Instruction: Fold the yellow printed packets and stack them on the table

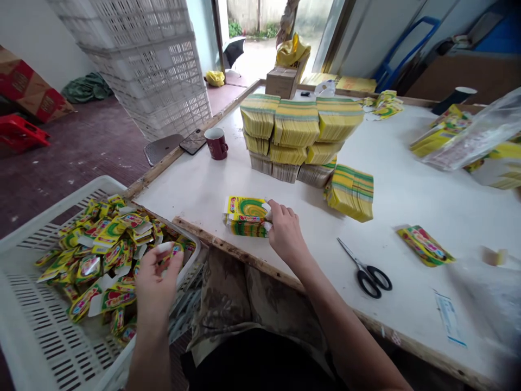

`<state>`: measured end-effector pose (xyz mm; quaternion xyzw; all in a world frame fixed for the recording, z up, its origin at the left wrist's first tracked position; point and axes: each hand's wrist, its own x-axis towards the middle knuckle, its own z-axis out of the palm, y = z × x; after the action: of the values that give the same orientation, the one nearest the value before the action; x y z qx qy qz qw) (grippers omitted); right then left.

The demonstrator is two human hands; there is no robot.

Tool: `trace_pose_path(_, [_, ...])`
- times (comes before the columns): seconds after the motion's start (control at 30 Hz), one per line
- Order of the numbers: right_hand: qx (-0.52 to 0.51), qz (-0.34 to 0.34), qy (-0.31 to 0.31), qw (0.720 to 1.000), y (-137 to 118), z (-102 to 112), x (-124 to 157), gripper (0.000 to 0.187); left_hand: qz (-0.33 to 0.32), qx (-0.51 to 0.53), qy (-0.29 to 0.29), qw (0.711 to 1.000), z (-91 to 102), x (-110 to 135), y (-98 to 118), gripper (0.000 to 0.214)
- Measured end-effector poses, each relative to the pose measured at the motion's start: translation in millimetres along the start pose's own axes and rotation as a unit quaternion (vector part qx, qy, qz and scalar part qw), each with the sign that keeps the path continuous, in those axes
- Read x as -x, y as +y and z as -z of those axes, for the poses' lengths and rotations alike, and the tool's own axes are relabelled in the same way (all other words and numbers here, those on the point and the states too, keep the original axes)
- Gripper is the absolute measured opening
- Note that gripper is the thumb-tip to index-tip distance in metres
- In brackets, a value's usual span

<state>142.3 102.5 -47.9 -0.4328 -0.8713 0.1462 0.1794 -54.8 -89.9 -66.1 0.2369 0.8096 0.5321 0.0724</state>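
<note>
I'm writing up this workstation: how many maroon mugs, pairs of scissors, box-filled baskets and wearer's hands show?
Maroon mug: 1
Pair of scissors: 1
Box-filled basket: 1
Hands, left hand and right hand: 2
Total: 5

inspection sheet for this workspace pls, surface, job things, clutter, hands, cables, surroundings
Surface: white table, wooden edging.
Job's things: small stack near the front edge; bundles piled behind it; boxes heaped loosely in the basket.
Clutter: scissors, mug, phone.
Hands: left hand over the basket side, hold unclear; right hand at the small stack's right end.
Cables: nothing seen.
Surroundings: crates stacked at left, umbrella ahead.
</note>
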Motion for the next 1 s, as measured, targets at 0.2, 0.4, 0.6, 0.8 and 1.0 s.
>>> trace_pose_path(0.2, [0.02, 0.008, -0.04, 0.999, -3.1, 8.2, -3.7, 0.058, 0.02, 0.104, -0.14, 0.984, -34.7, 19.5, 17.7, 0.036])
trace_pose_path(0.4, [0.014, 0.008, -0.058, 0.998, -2.1, 12.5, -7.7, 0.063, 0.037, 0.103, -0.204, 0.973, -40.2, 31.0, 22.6, 0.031])
trace_pose_path(0.6, [0.008, 0.008, -0.076, 0.997, -4.7, 17.1, -15.3, 0.06, 0.04, 0.112, -0.238, 0.964, -44.4, 38.9, 23.6, 0.027])
trace_pose_path(0.8, [-0.064, 0.001, -0.008, 0.998, -3.7, 16.7, -6.3, 0.062, 0.049, 0.153, -0.308, 0.938, -54.3, 49.9, 27.3, 0.029])
trace_pose_path(1.0, [-0.403, 0.047, -0.032, 0.914, -27.8, 16.2, 46.7, 0.056, 0.064, 0.395, -0.227, 0.888, -69.7, 66.0, 55.2, 0.068])
